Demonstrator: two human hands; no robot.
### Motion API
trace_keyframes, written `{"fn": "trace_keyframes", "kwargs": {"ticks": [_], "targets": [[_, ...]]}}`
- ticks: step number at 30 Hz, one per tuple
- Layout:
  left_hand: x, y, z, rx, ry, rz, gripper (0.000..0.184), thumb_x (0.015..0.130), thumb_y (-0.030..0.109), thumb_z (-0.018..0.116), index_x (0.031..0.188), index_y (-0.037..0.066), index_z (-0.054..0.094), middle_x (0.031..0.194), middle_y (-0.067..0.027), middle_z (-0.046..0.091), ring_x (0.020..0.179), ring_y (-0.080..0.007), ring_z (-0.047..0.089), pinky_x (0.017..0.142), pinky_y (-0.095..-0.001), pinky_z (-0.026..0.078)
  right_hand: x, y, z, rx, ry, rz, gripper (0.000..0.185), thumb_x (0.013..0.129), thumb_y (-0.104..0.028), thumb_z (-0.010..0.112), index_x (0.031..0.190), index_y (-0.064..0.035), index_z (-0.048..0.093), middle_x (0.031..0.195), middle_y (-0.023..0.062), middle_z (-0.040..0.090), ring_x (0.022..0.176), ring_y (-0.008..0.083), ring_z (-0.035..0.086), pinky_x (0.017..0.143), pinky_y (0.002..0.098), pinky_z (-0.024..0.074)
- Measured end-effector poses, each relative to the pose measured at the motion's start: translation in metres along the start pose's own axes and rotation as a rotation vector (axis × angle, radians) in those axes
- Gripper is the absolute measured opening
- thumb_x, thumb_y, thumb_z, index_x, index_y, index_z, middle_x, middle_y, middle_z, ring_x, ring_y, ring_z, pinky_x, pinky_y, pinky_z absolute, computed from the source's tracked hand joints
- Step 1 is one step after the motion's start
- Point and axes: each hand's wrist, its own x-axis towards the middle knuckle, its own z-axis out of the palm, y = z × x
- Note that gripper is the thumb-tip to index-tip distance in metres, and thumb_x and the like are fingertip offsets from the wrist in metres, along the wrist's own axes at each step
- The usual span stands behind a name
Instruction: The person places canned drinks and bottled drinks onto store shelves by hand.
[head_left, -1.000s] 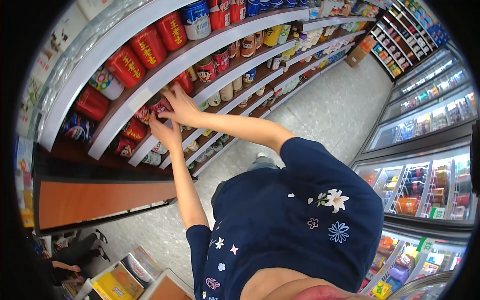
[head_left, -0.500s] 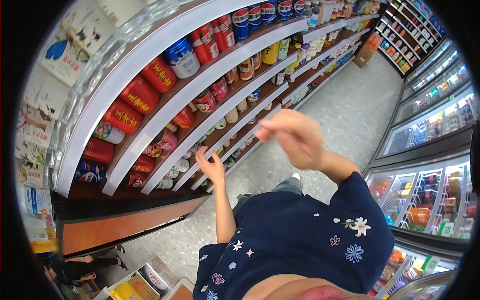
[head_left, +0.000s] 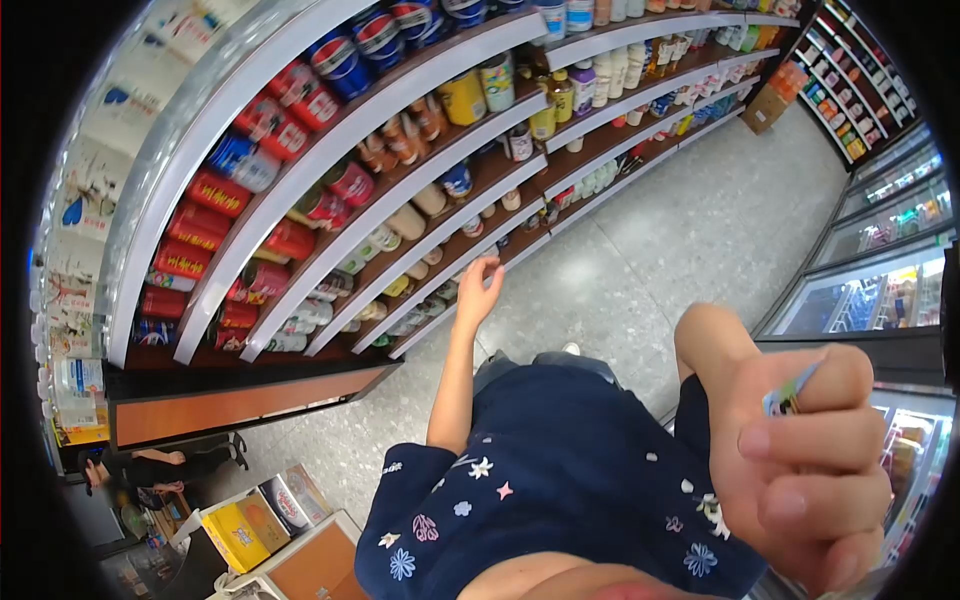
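Observation:
My right hand (head_left: pixel 820 470) is raised close to the camera at the right, its fingers folded into a fist. A small printed piece in blue, green and white, perhaps a wrapper (head_left: pixel 792 388), sticks out between the fingers; most of it is hidden. Lower down and farther off, my left hand (head_left: pixel 480 290) hangs beside the bottom shelves with loosely bent fingers and its thumb apart. Nothing shows in it. Nearest to it are the lower shelf edges and small cans and jars (head_left: pixel 430 308). Red cans (head_left: pixel 196 226) and blue Pepsi cans (head_left: pixel 380 38) stand on the upper shelf.
A long drinks shelf (head_left: pixel 440 78) curves along the left. Glass-door fridges (head_left: pixel 870 260) line the right side, with grey floor (head_left: pixel 650 250) between. A cardboard box (head_left: pixel 768 105) stands at the aisle's far end. A seated person (head_left: pixel 165 470) and boxes (head_left: pixel 245 530) are at lower left.
My right hand has swung from over the aisle toward the camera and right, and the small printed piece now shows. My left hand has shifted right and up in the view, as the view itself turned.

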Motion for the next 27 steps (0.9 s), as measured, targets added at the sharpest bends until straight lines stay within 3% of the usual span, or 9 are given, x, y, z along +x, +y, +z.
{"fn": "trace_keyframes", "kwargs": {"ticks": [5,11,14,15,16,17,19,24,27], "targets": [[-0.01,-0.062,0.045,0.012,-0.148,-0.142,0.029,0.087,0.021,0.068,0.107,0.001,0.062,0.101,-0.0138,0.069,0.089,-0.023,0.068,0.078,-0.0332,0.053,0.006,0.024,-0.096,0.011,-0.271,-0.003,0.038,0.097,-0.015,0.043,0.133,-0.0094,0.035,0.093,0.0125,0.057,0.069,0.0238,0.056,0.055,0.0362,0.0362],[-0.067,-0.192,0.04,0.226,-0.128,-0.472,0.033,0.084,0.032,0.066,0.091,0.0,0.07,0.084,-0.0181,0.07,0.08,-0.0274,0.067,0.077,-0.0401,0.052,-0.017,0.065,-0.133,-0.174,0.31,0.01,0.025,0.103,-0.03,0.031,0.106,-0.0215,0.055,0.074,-0.0024,0.05,0.054,0.0124,0.04,0.057,0.031,0.0242],[-0.119,-0.208,0.042,0.418,-0.387,-0.982,0.043,0.086,0.046,0.063,0.074,0.005,0.066,0.068,-0.0119,0.063,0.066,-0.0265,0.063,0.063,-0.0464,0.05,-0.029,0.1,-0.151,-0.15,0.535,-0.135,0.028,0.103,-0.03,0.03,0.098,-0.0201,0.056,0.065,-0.0032,0.048,0.048,0.011,0.035,0.055,0.0287,0.0233],[-0.15,-0.236,0.027,-0.031,-0.352,-1.384,0.044,0.087,0.05,0.062,0.076,0.007,0.066,0.066,-0.01,0.061,0.058,-0.0253,0.059,0.055,-0.0494,0.048,-0.032,0.11,-0.155,-0.149,0.574,-0.152,0.029,0.102,-0.03,0.03,0.096,-0.0187,0.056,0.064,-0.0026,0.048,0.047,0.0112,0.034,0.054,0.0284,0.0242],[-0.169,-0.232,0.024,0.037,-0.523,-1.321,0.043,0.088,0.052,0.06,0.089,0.009,0.065,0.066,-0.0079,0.06,0.052,-0.0233,0.056,0.047,-0.0456,0.046,-0.033,0.12,-0.159,-0.15,0.612,-0.171,0.03,0.102,-0.03,0.031,0.094,-0.0173,0.056,0.063,-0.002,0.047,0.046,0.0113,0.033,0.053,0.0282,0.0251],[-0.167,-0.211,0.007,-0.802,-0.598,-1.506,0.042,0.089,0.05,0.058,0.106,0.013,0.062,0.068,-0.0061,0.06,0.051,-0.0219,0.056,0.047,-0.0414,0.046,-0.034,0.132,-0.166,-0.185,0.466,-0.209,0.022,0.102,-0.027,0.033,0.104,-0.0143,0.051,0.071,0.0024,0.05,0.051,0.0146,0.04,0.052,0.0301,0.0285],[-0.194,-0.199,0.011,-0.437,-0.691,-0.835,0.035,0.094,0.039,0.051,0.122,0.018,0.055,0.096,-0.0034,0.063,0.078,-0.0209,0.064,0.069,-0.0434,0.049,-0.041,0.155,-0.19,-0.268,0.167,-0.279,0.026,0.102,-0.022,0.037,0.125,-0.0084,0.04,0.087,0.0114,0.054,0.061,0.0212,0.054,0.05,0.034,0.0353],[-0.093,-0.181,0.093,-0.046,-0.377,-1.216,0.035,0.091,0.036,0.057,0.113,0.009,0.06,0.096,-0.0065,0.064,0.084,-0.0221,0.065,0.073,-0.0425,0.05,-0.053,0.272,-0.183,-0.381,0.267,-0.103,0.012,0.092,-0.024,0.056,0.099,-0.0143,0.06,0.072,0.0047,0.063,0.055,0.0168,0.056,0.046,0.0307,0.0411],[0.015,-0.205,0.17,-0.068,-0.196,-1.362,0.034,0.089,0.038,0.059,0.103,0.007,0.065,0.084,-0.0063,0.065,0.075,-0.0212,0.064,0.062,-0.0402,0.051,-0.053,0.365,-0.189,-0.551,-0.128,0.234,0.018,0.078,0.002,0.066,0.094,-0.0068,0.066,0.071,0.0059,0.064,0.055,0.0172,0.055,0.052,0.0323,0.0431]]}}
